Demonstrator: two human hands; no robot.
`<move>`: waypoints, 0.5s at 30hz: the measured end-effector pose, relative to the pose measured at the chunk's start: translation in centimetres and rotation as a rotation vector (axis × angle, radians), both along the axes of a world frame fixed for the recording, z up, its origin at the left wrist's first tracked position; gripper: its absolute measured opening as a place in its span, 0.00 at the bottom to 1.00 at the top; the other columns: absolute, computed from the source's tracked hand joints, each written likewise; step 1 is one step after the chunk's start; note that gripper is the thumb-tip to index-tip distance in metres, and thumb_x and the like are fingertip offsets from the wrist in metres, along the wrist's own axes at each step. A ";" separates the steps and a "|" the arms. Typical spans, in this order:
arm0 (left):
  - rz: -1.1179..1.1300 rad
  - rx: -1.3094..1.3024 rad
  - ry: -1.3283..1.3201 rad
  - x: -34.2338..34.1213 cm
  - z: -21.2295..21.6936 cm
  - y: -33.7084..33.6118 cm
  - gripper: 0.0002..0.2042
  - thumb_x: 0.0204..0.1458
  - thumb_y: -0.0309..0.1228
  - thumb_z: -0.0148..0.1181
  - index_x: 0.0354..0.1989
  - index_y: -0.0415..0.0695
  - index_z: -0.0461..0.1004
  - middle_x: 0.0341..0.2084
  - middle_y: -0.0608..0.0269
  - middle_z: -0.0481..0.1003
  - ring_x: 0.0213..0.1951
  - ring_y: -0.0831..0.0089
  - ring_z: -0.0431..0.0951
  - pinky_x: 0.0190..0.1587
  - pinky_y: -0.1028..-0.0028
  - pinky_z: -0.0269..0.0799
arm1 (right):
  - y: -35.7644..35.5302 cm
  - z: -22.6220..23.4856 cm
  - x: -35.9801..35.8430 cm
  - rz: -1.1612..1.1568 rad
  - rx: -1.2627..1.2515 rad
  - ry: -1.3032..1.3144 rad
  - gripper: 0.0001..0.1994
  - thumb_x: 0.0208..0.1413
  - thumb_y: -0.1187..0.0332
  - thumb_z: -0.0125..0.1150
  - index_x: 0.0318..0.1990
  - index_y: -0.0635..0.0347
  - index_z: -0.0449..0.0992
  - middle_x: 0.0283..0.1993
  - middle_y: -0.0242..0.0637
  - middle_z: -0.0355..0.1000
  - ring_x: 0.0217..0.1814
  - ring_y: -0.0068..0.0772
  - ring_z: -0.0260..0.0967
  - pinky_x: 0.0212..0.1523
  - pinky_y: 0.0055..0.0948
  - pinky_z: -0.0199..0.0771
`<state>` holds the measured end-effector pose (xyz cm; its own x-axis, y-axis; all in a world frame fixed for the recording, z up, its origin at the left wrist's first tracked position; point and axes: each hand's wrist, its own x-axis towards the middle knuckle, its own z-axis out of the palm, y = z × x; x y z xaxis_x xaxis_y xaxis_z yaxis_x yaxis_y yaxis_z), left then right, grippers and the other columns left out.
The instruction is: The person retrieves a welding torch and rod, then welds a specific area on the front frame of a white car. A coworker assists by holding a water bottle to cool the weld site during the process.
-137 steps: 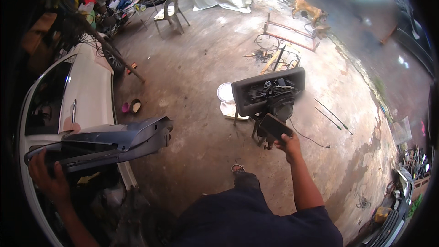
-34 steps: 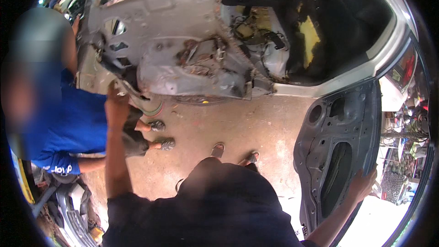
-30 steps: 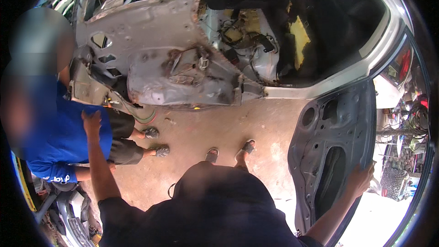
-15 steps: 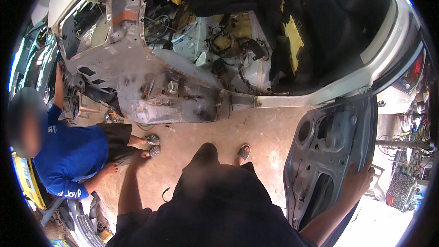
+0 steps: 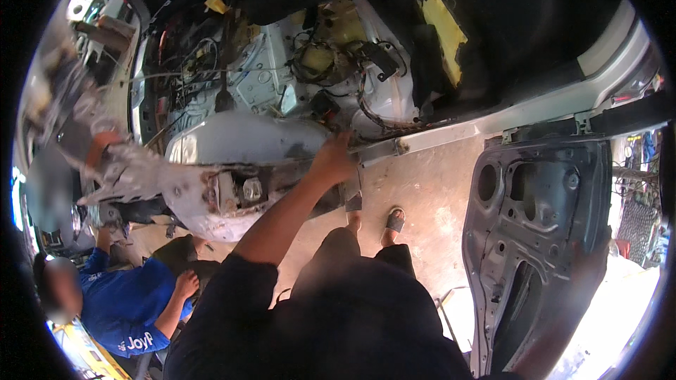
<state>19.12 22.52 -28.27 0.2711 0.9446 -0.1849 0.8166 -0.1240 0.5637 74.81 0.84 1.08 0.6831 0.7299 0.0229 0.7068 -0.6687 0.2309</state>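
Note:
A car body with its inside stripped stands across the view. My left hand reaches forward to the lower edge of its door opening, next to the silver sill. Its fingers bend over that edge and are partly hidden. On the right a detached-looking grey car door, its inner panel bare, stands upright along the sill. My right hand is at the door's outer edge, dim and blurred, and seems to grip it. Brackets near the sill partly hide how the door meets the body.
A co-worker in a blue shirt crouches at the left, beside the bare front metalwork. Loose wiring and torn yellow foam lie inside the car. Concrete floor shows between body and door.
My left hand has risen from my side to the edge of the car body. My view has shifted closer to the body. My right hand stays at the door.

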 end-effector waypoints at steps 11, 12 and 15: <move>0.688 -0.413 0.304 -3.5 -27.9 19.1 0.52 0.50 0.61 0.70 0.75 0.35 0.61 0.75 0.41 0.61 0.71 0.48 0.69 0.73 0.56 0.65 | 0.1 0.7 1.6 0.047 -0.076 -0.021 0.53 0.56 0.41 0.72 0.77 0.68 0.53 0.72 0.65 0.65 0.72 0.66 0.66 0.71 0.56 0.68; 0.762 -0.350 0.394 -4.5 -29.5 20.0 0.51 0.50 0.63 0.69 0.74 0.35 0.64 0.74 0.42 0.64 0.70 0.48 0.70 0.73 0.56 0.65 | -0.7 0.2 2.2 0.075 -0.065 -0.014 0.53 0.56 0.41 0.72 0.77 0.68 0.53 0.72 0.65 0.66 0.72 0.66 0.66 0.71 0.56 0.68; 0.962 -0.199 0.359 -5.6 -34.0 19.8 0.46 0.51 0.62 0.69 0.70 0.38 0.71 0.64 0.44 0.76 0.64 0.50 0.77 0.69 0.57 0.68 | -2.0 -0.2 2.8 0.100 -0.052 -0.016 0.52 0.56 0.41 0.72 0.76 0.68 0.55 0.71 0.65 0.66 0.72 0.66 0.67 0.70 0.55 0.69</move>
<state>13.54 42.29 -62.24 -0.6807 0.6763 -0.2815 0.6451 0.7355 0.2071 77.56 -1.16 0.90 0.6067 0.7949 -0.0061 0.7653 -0.5820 0.2750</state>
